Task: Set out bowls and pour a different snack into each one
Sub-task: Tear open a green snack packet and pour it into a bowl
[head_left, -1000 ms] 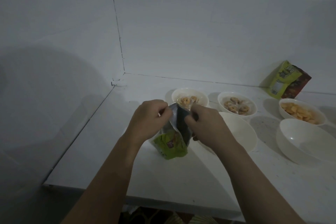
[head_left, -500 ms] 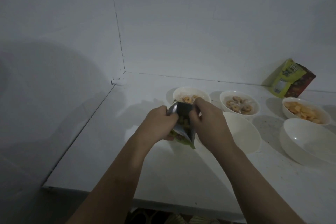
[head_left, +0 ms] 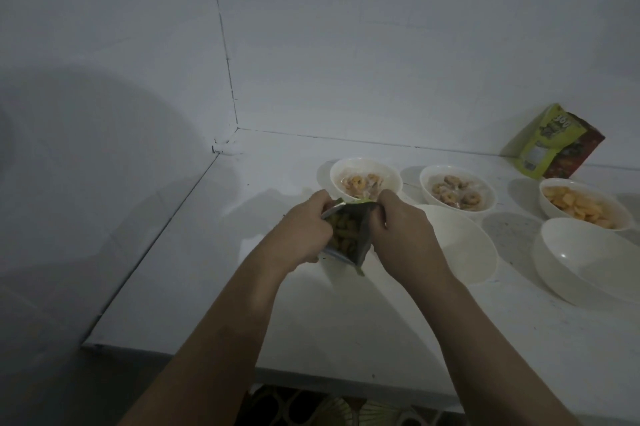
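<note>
Both hands hold a small green snack packet above the white counter. My left hand grips its left edge, my right hand its right edge. The mouth is pulled apart, and yellowish snack pieces show inside. An empty white bowl sits just right of my right hand. A second empty bowl lies further right. Behind them stand three filled bowls: ring snacks in the left bowl and the middle bowl, orange chips in the right bowl.
Another green and red snack bag leans against the back wall at the right. White walls meet in a corner at the counter's back left. The counter's front edge runs below my forearms, with patterned floor beneath.
The packet has been tipped back and lifted, and its mouth has been pulled wider, so the snack inside now shows. Both hands keep their grip.
</note>
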`<state>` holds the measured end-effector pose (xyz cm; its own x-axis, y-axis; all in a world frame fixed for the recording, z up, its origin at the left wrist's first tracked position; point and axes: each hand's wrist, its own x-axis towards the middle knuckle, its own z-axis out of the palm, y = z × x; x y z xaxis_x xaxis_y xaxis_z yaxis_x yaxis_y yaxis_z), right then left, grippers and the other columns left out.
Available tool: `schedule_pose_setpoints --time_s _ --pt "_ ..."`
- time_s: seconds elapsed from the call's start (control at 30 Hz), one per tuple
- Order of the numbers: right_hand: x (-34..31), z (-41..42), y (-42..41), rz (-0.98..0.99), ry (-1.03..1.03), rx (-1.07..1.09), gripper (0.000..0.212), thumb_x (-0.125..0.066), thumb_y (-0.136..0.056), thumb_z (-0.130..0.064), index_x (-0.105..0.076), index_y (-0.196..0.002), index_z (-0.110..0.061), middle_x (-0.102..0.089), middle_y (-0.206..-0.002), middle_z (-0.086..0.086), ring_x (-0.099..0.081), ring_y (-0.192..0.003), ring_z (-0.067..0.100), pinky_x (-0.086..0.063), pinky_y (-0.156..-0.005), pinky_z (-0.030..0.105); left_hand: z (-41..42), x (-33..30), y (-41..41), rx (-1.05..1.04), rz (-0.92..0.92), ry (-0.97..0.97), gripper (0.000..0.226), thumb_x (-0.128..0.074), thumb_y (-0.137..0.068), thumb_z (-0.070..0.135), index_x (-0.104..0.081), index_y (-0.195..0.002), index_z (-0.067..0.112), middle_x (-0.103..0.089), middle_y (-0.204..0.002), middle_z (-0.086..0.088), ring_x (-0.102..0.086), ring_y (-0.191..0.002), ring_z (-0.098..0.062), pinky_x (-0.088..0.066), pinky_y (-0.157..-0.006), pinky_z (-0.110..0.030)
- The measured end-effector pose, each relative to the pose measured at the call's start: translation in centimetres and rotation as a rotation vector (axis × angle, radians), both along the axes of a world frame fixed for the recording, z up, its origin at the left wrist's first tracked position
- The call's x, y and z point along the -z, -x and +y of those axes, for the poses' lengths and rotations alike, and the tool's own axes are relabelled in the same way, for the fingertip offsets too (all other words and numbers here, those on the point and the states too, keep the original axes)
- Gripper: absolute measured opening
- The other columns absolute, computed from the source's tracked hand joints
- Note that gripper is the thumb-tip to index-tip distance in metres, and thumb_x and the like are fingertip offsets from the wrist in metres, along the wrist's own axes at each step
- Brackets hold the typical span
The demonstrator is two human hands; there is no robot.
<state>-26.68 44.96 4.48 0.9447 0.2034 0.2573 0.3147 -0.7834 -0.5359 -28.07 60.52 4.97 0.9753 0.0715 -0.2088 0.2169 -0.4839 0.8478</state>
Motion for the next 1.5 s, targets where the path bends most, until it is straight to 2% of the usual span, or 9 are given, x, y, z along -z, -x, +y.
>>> schedule_pose_setpoints --time_s 0.23,0.4,0.67,0.8,0.9,1.1,1.3,1.43,1.5 --pt "0.0 0.2 0.4 0.075 -0.127 0.013 0.022 -0.035 -0.102 -0.025 -0.047 -0.089 -0.011 -0.06 -0.077 0.006 -0.063 -0.071 0.029 -0.057 -0.064 0.051 -0.5 -0.2 0.8 0.05 0.165 0.251 0.071 -0.055 -0.086 -0.007 -0.022 -0.126 0.041 -0.052 -0.123 -0.009 -0.059 -0.109 -0.031 -0.061 -0.077 -0.046" --pt "-0.1 0.7 1.3 0.442 -0.177 -0.063 0.029 -0.04 -0.101 -0.045 -0.045 -0.107 -0.017 -0.065 -0.097 0.008 -0.07 -0.074 0.028 -0.063 -0.061 0.043 -0.2 0.2 1.2 0.042 0.151 0.331 0.082 -0.042 -0.091 -0.012 -0.011 -0.136 0.048 -0.046 -0.127 -0.01 -0.058 -0.111 -0.034 -0.058 -0.083 -0.05" --pt "-1.0 -0.5 1.1 0.689 -0.304 -0.005 0.032 -0.032 -0.099 -0.009 -0.054 -0.123 -0.01 -0.062 -0.111 0.015 -0.074 -0.079 0.034 -0.063 -0.072 0.045 1.7 0.4 1.4 0.04 0.148 0.534 0.076 -0.041 -0.087 -0.015 -0.028 -0.138 0.04 -0.035 -0.144 -0.015 -0.056 -0.117 -0.041 -0.054 -0.089 -0.056" --pt "-1.4 -0.5 1.7 0.664 -0.412 -0.001 0.038 -0.029 -0.1 -0.007 -0.057 -0.125 -0.013 -0.065 -0.111 0.017 -0.072 -0.08 0.03 -0.063 -0.061 0.032 2.5 1.1 1.4 0.118 0.195 0.537 0.062 -0.065 -0.085 0.043 -0.036 -0.139 0.039 -0.041 -0.144 -0.006 -0.051 -0.125 -0.034 -0.046 -0.101 -0.057" --pt "-1.9 -0.9 2.1 0.618 -0.445 0.006 0.034 -0.032 -0.101 -0.011 -0.059 -0.122 -0.014 -0.065 -0.11 0.014 -0.073 -0.078 0.029 -0.063 -0.061 0.034 2.6 2.0 0.5 0.069 0.247 0.626 0.078 -0.04 -0.081 0.079 -0.035 -0.145 0.036 -0.043 -0.148 -0.003 -0.043 -0.134 -0.034 -0.035 -0.108 -0.057" --pt "-4.0 -0.8 3.4 0.494 -0.467 -0.062 0.03 -0.034 -0.106 -0.038 -0.057 -0.111 -0.02 -0.065 -0.105 0.013 -0.072 -0.075 0.031 -0.063 -0.067 0.046 0.4 5.1 -0.8 -0.284 0.171 0.621 0.057 -0.028 -0.102 0.053 -0.047 -0.14 0.015 -0.052 -0.141 -0.01 -0.049 -0.128 -0.031 -0.039 -0.11 -0.048" --pt "-5.4 -0.8 4.4 0.371 -0.358 -0.097 0.036 -0.033 -0.103 -0.047 -0.062 -0.114 -0.028 -0.066 -0.096 -0.002 -0.071 -0.071 0.021 -0.063 -0.063 0.039 -0.1 6.3 -1.5 -0.421 -0.024 0.797 0.036 -0.038 -0.099 0.018 -0.061 -0.112 -0.006 -0.064 -0.115 -0.024 -0.062 -0.106 -0.038 -0.053 -0.087 -0.046" --pt "-5.5 -1.6 4.3 0.397 -0.293 -0.176 0.032 -0.052 -0.098 -0.037 -0.054 -0.13 -0.034 -0.07 -0.095 -0.005 -0.072 -0.071 0.015 -0.063 -0.063 0.032 -0.5 6.1 -2.0 -0.467 -0.07 0.902 0.025 -0.036 -0.098 0.016 -0.058 -0.104 0.005 -0.057 -0.098 -0.019 -0.058 -0.092 -0.032 -0.052 -0.071 -0.036" --pt "-5.5 -2.1 4.1 0.437 -0.217 -0.238 0.052 -0.058 -0.091 -0.02 -0.044 -0.138 -0.041 -0.07 -0.097 -0.006 -0.072 -0.075 0.012 -0.062 -0.063 0.03 -0.5 6.1 -2.5 -0.475 -0.087 0.924 0.025 -0.035 -0.098 0.017 -0.056 -0.092 0.006 -0.056 -0.088 -0.017 -0.058 -0.082 -0.029 -0.052 -0.06 -0.03"
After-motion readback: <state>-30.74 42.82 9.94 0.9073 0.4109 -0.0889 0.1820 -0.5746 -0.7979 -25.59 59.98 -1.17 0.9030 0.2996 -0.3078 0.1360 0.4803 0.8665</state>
